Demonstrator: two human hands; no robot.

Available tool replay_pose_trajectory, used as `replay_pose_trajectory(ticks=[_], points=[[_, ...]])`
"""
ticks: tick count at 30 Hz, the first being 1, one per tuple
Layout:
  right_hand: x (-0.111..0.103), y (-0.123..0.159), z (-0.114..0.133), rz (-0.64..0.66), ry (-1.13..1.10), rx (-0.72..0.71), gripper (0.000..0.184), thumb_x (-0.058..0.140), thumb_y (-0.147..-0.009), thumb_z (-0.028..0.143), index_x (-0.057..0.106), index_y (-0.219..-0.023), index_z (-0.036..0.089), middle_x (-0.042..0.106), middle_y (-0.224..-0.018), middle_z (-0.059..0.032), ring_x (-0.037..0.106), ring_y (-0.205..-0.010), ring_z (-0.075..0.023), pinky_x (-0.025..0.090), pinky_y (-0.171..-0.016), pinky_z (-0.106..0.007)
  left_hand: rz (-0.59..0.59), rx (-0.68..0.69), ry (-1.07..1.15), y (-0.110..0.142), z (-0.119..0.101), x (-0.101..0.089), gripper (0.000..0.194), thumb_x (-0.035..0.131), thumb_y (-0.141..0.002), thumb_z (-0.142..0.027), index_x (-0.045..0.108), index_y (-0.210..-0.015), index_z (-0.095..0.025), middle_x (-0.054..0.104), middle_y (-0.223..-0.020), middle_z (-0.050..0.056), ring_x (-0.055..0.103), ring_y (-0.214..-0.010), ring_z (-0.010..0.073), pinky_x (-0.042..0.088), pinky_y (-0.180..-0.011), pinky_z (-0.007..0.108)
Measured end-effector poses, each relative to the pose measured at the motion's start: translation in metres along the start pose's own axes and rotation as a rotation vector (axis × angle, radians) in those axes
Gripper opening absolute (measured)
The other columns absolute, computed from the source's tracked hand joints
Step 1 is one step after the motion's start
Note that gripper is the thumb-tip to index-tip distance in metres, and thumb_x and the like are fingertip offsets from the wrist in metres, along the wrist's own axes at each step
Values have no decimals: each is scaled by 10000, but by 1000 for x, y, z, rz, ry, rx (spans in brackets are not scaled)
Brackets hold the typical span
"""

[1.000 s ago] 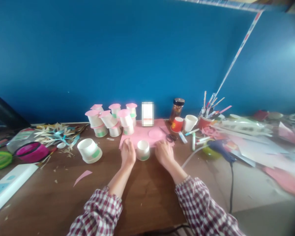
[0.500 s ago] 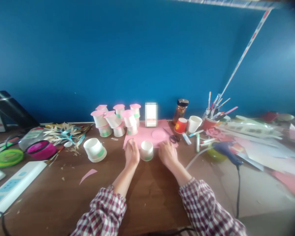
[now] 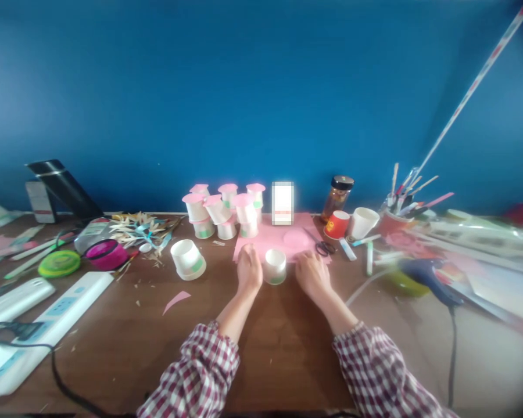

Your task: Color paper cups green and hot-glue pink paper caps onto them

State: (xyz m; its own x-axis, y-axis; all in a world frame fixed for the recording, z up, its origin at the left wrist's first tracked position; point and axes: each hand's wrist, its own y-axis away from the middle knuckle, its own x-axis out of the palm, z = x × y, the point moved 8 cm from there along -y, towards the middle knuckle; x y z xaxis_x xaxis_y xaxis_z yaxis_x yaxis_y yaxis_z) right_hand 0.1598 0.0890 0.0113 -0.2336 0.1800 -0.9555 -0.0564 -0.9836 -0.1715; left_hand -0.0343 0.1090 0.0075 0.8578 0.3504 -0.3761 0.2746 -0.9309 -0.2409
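Observation:
A white paper cup (image 3: 275,267) with a green patch stands upright between my hands. My left hand (image 3: 250,269) rests on its side just left of the cup, fingers curled in and nothing seen in them. To the right of the cup, my right hand (image 3: 312,273) lies loosely closed, knuckles up, with no object showing. Both hands are at the front edge of a pink paper sheet (image 3: 273,237). On that sheet are a pink paper disc (image 3: 295,238) and dark-handled scissors (image 3: 325,248). Another white cup (image 3: 187,259) with a wider rim at its base stands farther left.
Stacked cups topped with pink paper (image 3: 220,212) stand at the back. A red cup (image 3: 337,224), white cup (image 3: 365,223), jar (image 3: 337,200) and markers (image 3: 369,258) are at right, with a glue gun (image 3: 431,283). At left lie wood scraps (image 3: 143,229) and a power strip (image 3: 56,322).
My view has turned to the left, so the whole scene sits farther right in the picture. Both hands keep their places beside the cup, which has not moved on the table.

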Motion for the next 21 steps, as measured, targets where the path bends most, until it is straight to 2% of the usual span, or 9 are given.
replay_pose_trajectory(ticks=[5, 13, 21], points=[[0, 0, -1, -22, 13, -7, 265, 407, -863, 189, 632, -999, 215, 593, -1087, -98, 490, -997, -259, 379, -748, -337, 0, -23, 3, 1, 1, 0, 399, 262, -904, -440, 530, -1034, -174, 581, -960, 105, 540, -976, 256, 418, -870, 408], [1, 1, 1, -22, 26, -29, 279, 393, -870, 191, 630, -1015, 202, 595, -1092, -96, 494, -995, -256, 383, -746, -327, -27, 26, 44, 6, -3, -6, 393, 270, -912, -431, 544, -977, -157, 587, -871, 84, 566, -899, 223, 438, -852, 379], [2, 2, 2, -15, 44, -33, 298, 371, -870, 170, 628, -1018, 188, 602, -1089, -100, 508, -985, -261, 388, -730, -326, -166, 47, 187, 20, -5, -21, 373, 307, -914, -395, 458, -1160, -159, 535, -1171, 145, 536, -1069, 210, 422, -920, 364]])
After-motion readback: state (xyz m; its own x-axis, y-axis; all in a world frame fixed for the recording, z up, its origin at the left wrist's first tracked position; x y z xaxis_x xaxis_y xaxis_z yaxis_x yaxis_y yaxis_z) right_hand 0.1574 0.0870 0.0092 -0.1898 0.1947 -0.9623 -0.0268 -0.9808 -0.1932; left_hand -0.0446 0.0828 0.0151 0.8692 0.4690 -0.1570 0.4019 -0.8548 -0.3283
